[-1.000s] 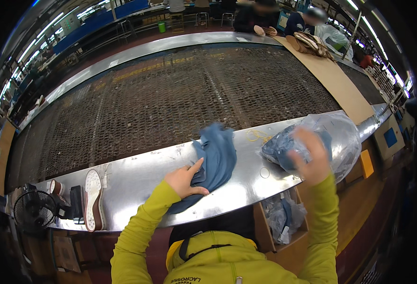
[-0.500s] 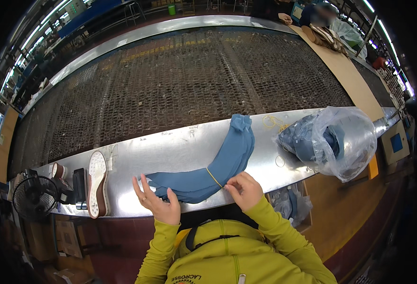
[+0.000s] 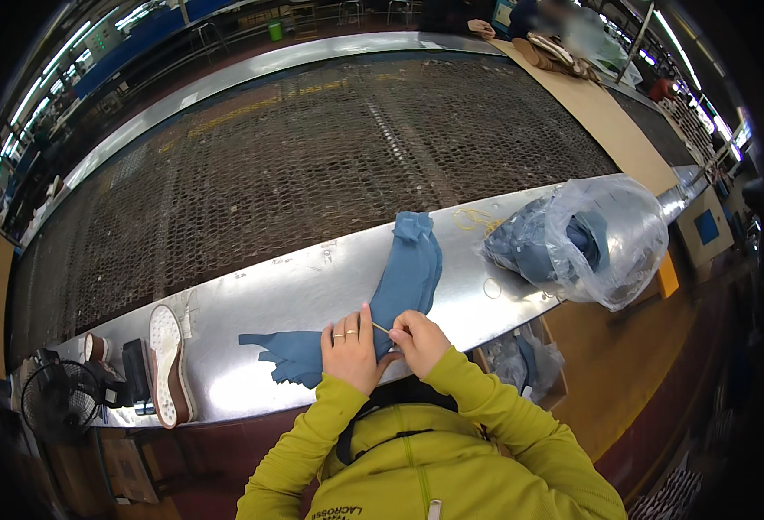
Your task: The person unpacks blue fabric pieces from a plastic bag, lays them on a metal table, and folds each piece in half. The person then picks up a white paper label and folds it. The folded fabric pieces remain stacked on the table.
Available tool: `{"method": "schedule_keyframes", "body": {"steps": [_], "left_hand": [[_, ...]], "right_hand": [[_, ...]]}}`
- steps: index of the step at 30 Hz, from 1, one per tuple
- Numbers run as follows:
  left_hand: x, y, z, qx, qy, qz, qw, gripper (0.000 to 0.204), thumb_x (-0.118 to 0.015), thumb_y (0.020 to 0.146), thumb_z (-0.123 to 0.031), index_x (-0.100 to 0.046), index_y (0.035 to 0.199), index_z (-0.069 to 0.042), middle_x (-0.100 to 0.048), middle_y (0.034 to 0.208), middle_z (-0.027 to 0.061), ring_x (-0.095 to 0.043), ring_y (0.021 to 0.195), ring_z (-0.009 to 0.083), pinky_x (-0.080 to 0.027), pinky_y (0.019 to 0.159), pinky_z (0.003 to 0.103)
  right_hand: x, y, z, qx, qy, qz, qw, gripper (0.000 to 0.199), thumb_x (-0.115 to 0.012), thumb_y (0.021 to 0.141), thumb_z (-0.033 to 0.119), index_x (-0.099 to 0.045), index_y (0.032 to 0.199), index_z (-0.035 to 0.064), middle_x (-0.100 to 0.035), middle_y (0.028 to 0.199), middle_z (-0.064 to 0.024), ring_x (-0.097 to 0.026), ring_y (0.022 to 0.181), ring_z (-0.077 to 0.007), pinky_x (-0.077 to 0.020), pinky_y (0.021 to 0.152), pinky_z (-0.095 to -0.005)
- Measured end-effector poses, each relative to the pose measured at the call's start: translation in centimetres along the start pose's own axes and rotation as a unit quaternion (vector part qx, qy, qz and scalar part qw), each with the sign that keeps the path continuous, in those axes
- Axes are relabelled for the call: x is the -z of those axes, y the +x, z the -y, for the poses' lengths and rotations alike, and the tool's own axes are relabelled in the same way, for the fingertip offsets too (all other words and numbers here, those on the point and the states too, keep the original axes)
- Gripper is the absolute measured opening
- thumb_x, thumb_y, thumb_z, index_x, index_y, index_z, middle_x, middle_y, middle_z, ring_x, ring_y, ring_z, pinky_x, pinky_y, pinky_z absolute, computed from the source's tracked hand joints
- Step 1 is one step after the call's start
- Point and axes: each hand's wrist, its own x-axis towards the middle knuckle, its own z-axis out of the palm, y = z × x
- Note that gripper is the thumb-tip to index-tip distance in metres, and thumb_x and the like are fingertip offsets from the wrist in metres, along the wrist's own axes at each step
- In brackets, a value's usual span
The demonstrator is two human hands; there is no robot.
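- Head view: 1 clear plastic bag (image 3: 633, 243) as landmark, blue fabric inside, sitting on the metal ledge (image 3: 235, 312).
- 1 blue fabric bundle (image 3: 408, 273), left of bag on same ledge; layers, can't count.
- Left hand (image 3: 352, 351): left of bag, laid over bundle, fingers extended side by side, thumb apart.
- Right hand (image 3: 421, 342): nearer bag, thumb and forefinger pinching 1 yellow band (image 3: 380, 327) at bundle.
- 2 shoe soles (image 3: 171, 373), well left of bag; 1 black fan (image 3: 61, 399) beside smaller one.
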Motion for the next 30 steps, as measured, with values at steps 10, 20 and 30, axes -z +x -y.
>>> {"method": "schedule_keyframes", "body": {"steps": [10, 20, 30], "left_hand": [[2.2, 0.2, 2.5, -0.121, 0.034, 0.066, 0.990, 0.092, -0.075, 0.057, -0.017, -0.037, 0.140, -0.008, -0.058, 0.108, 0.0149, -0.057, 0.094, 0.0303, -0.041, 0.087, 0.041], [2.5, -0.9, 4.6, -0.241, 0.029, 0.016, 0.970, 0.063, -0.064, 0.065, -0.010, -0.056, 0.127, -0.022, -0.058, 0.107, 0.0141, -0.058, 0.093, 0.0284, -0.043, 0.082, 0.042], [4.4, -0.2, 3.9, -0.164, -0.016, 0.101, 0.981, 0.069, -0.064, 0.066, -0.007, -0.050, 0.132, -0.022, -0.053, 0.114, 0.0133, -0.050, 0.107, 0.0283, -0.040, 0.085, 0.043]], "right_hand": [[5.4, 1.9, -1.2, -0.049, -0.026, 0.100, 0.993, 0.020, -0.068, 0.083, 0.020, -0.058, 0.083, 0.0025, -0.056, 0.062, -0.0022, -0.050, 0.056, -0.0100, -0.0412, 0.054, -0.0263], [10.4, 4.4, -9.2, -0.034, -0.098, -0.206, 0.973, 0.016, -0.064, 0.084, 0.020, -0.057, 0.082, 0.0055, -0.059, 0.064, -0.0115, -0.060, 0.061, -0.0284, -0.0456, 0.057, -0.0377], [10.3, 1.1, -8.7, 0.009, -0.317, -0.272, 0.909, 0.013, -0.062, 0.082, 0.014, -0.061, 0.093, 0.0068, -0.054, 0.090, -0.0138, -0.059, 0.073, -0.0364, -0.0481, 0.065, -0.0429]]}}
